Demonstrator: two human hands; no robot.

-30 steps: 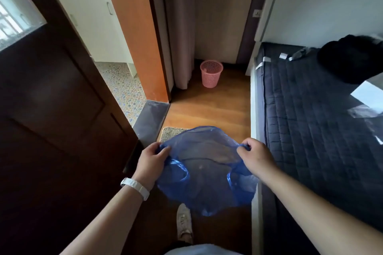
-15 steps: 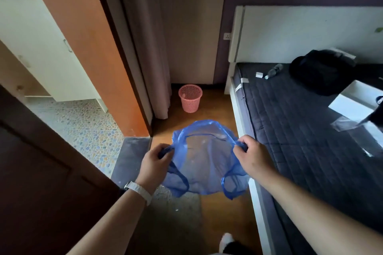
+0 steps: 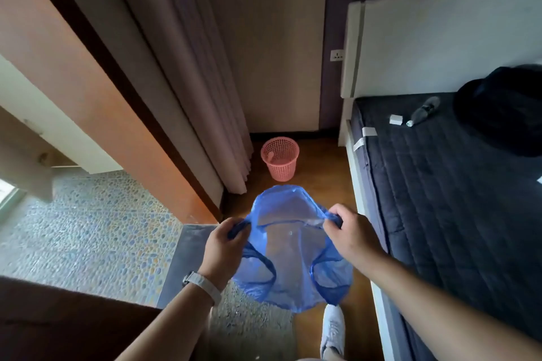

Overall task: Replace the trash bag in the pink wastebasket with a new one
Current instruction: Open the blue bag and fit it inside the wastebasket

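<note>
Narrow strip of brown wooden floor (image 3: pixel 319 173) runs btwn a dark quilted mattress (image 3: pixel 454 214) on the right and a long beige curtain (image 3: pixel 205 97) on the left. Over it both hands hold a thin, translucent blue plastic bag w/ loop handles (image 3: pixel 290 258).

The left hand (image 3: pixel 223 246) has its fingers curled tight round the bunched left edge of the rim. The right hand (image 3: pixel 352 234) clutches the right edge the same way. The rim is stretched btwn them, so the mouth gapes open. Both handles droop below the hands. A white wristband (image 3: pixel 202 284) sits on the left wrist.

Under the bag there's a white sneaker (image 3: pixel 333 328) on the wood, just beside a speckled grey mat (image 3: pixel 246 316).

The pink mesh plastic wastebasket (image 3: pixel 280 160) stands upright on the floor ahead of the bag, well apart from the hands, just beside the curtain hem and near the wall. Sth pale shows inside it; can't tell what.

Further left are a grey threshold strip (image 3: pixel 187 255), then pebble-pattern flooring (image 3: pixel 88 228).

At the mattress's far end a clear plastic bottle (image 3: pixel 423 111) lies on its side, w/ a small white box (image 3: pixel 396 119) just beside it and a black bundle (image 3: pixel 504 108) near. Behind them is a white headboard (image 3: pixel 440 38), w/ a wall socket (image 3: pixel 337 55) next to it.
</note>
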